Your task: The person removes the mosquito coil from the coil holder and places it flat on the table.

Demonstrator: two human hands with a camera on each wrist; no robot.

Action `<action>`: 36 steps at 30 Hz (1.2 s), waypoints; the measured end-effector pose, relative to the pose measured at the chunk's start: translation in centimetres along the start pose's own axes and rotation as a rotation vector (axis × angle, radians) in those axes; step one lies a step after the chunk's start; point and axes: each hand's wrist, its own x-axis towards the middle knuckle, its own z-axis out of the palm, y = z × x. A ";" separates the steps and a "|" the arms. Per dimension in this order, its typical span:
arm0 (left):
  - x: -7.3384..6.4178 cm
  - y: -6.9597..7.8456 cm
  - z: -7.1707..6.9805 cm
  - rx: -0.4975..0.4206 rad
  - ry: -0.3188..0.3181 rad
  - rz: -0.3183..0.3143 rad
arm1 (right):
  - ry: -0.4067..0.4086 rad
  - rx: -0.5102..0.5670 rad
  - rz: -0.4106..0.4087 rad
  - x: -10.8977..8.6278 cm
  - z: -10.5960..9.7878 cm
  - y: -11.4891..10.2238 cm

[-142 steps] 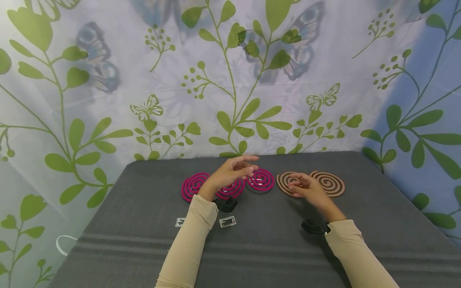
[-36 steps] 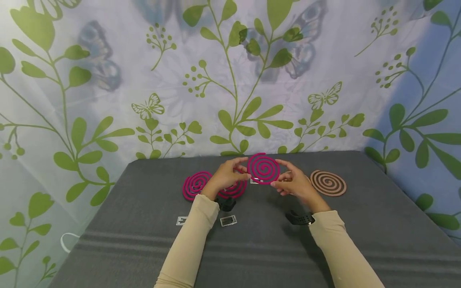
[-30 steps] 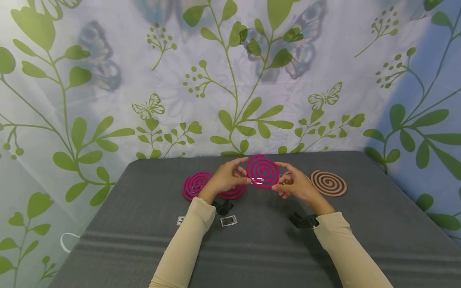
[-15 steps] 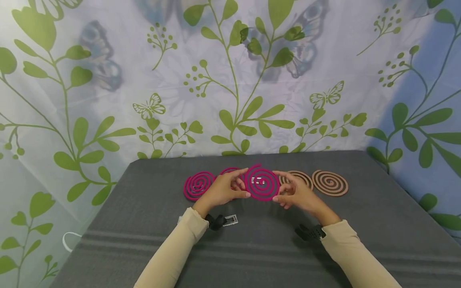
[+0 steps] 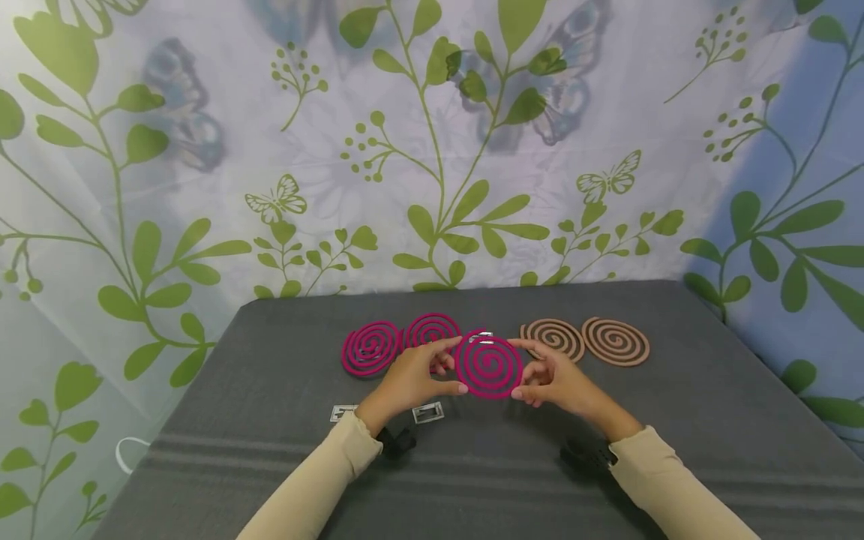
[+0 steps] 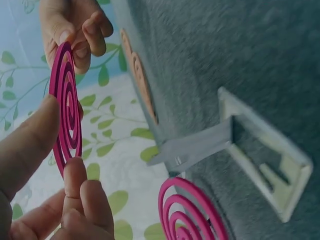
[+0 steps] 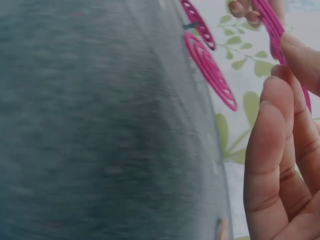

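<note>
A pink mosquito coil (image 5: 490, 363) is held up off the grey table between both hands, its flat face tilted toward the head camera. The left hand (image 5: 413, 377) pinches its left edge between thumb and fingers. At the right edge, the right hand (image 5: 560, 381) does likewise. In the left wrist view the coil (image 6: 54, 92) appears nearly edge-on, with thumb and fingertips on its rim. Behind it on the table lies a small metal coil stand (image 5: 481, 337), partly hidden. Two more pink coils (image 5: 370, 348) lie to the left, one partly behind the left hand.
Two brown mosquito coils (image 5: 616, 342) lie side by side at the back right. Two flat metal stands (image 5: 428, 412) lie near the left forearm; one shows a raised tongue in the left wrist view. A patterned curtain (image 5: 432, 165) hangs behind the table.
The pink coil, lying in the row 4.7 s ago, has been picked up by both hands. Over the last second the hands have brought it lower and nearer the person, uncovering the metal stand behind.
</note>
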 end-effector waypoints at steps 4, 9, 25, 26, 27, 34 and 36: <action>-0.7 0.0 0.5 0.065 0.001 -0.006 | -0.016 0.005 0.010 -0.5 0.5 0.1; -1.4 -0.1 0.8 0.135 -0.012 -0.026 | -0.031 0.007 0.022 -0.9 1.0 0.1; -1.3 -0.7 1.8 0.198 -0.130 -0.080 | -0.087 -0.039 0.104 -1.6 0.9 1.5; -1.3 -0.8 1.8 0.201 -0.136 -0.081 | -0.089 -0.038 0.111 -1.7 0.8 1.5; -1.3 -0.9 1.9 0.205 -0.140 -0.080 | -0.094 -0.039 0.116 -1.7 0.8 1.6; -1.5 -1.6 2.0 0.184 -0.181 -0.052 | -0.139 -0.048 0.140 -1.4 0.5 2.0; -1.5 -1.7 1.9 0.173 -0.192 -0.037 | -0.145 -0.061 0.138 -1.3 0.6 2.0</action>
